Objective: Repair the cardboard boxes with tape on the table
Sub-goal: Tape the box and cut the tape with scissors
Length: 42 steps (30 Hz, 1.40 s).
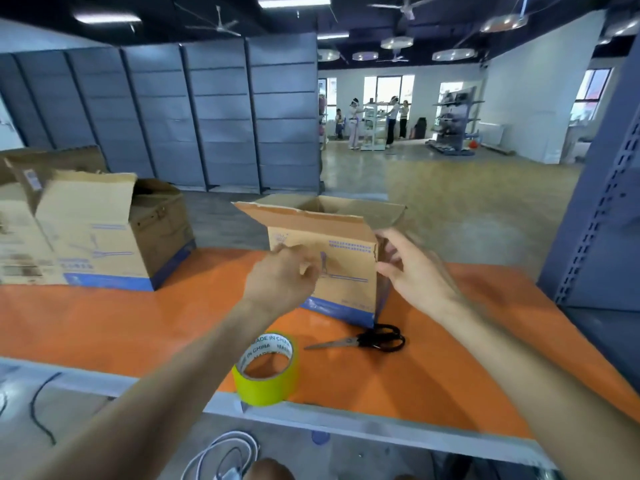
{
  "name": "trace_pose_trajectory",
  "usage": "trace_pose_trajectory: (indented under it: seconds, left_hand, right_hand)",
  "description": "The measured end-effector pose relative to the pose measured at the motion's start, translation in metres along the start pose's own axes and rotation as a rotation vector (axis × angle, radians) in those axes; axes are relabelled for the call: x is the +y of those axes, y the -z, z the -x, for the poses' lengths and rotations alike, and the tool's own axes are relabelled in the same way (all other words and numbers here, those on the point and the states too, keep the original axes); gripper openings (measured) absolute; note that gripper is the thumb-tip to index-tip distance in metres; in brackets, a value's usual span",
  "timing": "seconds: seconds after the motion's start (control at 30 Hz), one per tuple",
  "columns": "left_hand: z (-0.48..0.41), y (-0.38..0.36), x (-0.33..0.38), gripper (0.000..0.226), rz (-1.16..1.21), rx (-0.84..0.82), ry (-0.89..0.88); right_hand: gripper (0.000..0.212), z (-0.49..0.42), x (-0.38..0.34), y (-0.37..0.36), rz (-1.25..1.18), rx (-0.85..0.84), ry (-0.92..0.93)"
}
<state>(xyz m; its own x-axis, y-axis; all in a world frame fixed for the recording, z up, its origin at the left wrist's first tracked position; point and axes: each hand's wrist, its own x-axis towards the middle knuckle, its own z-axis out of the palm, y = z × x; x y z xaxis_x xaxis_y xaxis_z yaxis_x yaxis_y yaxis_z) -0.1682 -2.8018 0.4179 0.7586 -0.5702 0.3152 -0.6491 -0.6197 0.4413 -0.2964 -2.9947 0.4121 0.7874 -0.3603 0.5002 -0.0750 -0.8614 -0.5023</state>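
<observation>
The open box [346, 268] stands mid-surface [104, 323], beyond the yellow tape roll [266, 379] and scissors [367, 341]. The right hand [412, 268] pinches its torn right corner. The left hand [280, 278] curls against its front, grip unclear. A second box [104, 237] stands far left.

The room is bright, lit by strip lights [293, 1] on the dark ceiling and by far windows [389, 87] that are blown out white. On the orange bench [104, 327] shadows are faint and soft. Motion blur smears the left hand [280, 282], the right hand [412, 271] and the boxes [93, 233] at the bench's left edge. Wide-angle distortion bends the shelving [595, 202] on the right.
</observation>
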Motion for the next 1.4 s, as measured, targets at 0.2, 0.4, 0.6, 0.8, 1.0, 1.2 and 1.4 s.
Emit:
trace_pose_trajectory:
  seconds: [0.2, 0.4, 0.6, 0.8, 1.0, 1.2, 1.4]
  left_hand:
    - [0.029, 0.01, 0.062, 0.019, 0.115, 0.233, -0.525]
    - [0.012, 0.001, 0.05, 0.039, -0.235, 0.319, -0.542]
    - [0.007, 0.013, 0.043, 0.03, -0.358, 0.313, -0.476]
    - [-0.005, 0.028, 0.012, 0.021, -0.103, 0.148, -0.535]
    - [-0.017, 0.023, -0.013, 0.046, -0.053, 0.026, -0.607]
    - [-0.017, 0.007, -0.031, 0.067, -0.056, 0.027, -0.631]
    - [-0.016, -0.013, -0.035, 0.083, 0.197, 0.052, -0.476]
  right_hand:
    - [0.039, 0.005, -0.008, -0.015, 0.065, 0.034, 0.105]
    - [0.033, 0.008, -0.016, -0.018, 0.119, 0.062, 0.071]
    - [0.032, 0.009, -0.025, -0.022, 0.108, 0.053, 0.104]
    - [0.036, 0.009, -0.031, -0.021, 0.166, 0.073, 0.196]
    - [0.042, 0.006, -0.031, -0.024, 0.06, -0.015, 0.154]
    - [0.053, 0.012, -0.024, -0.041, 0.021, 0.03, 0.134]
    - [0.055, 0.008, -0.022, -0.043, 0.092, 0.087, 0.13]
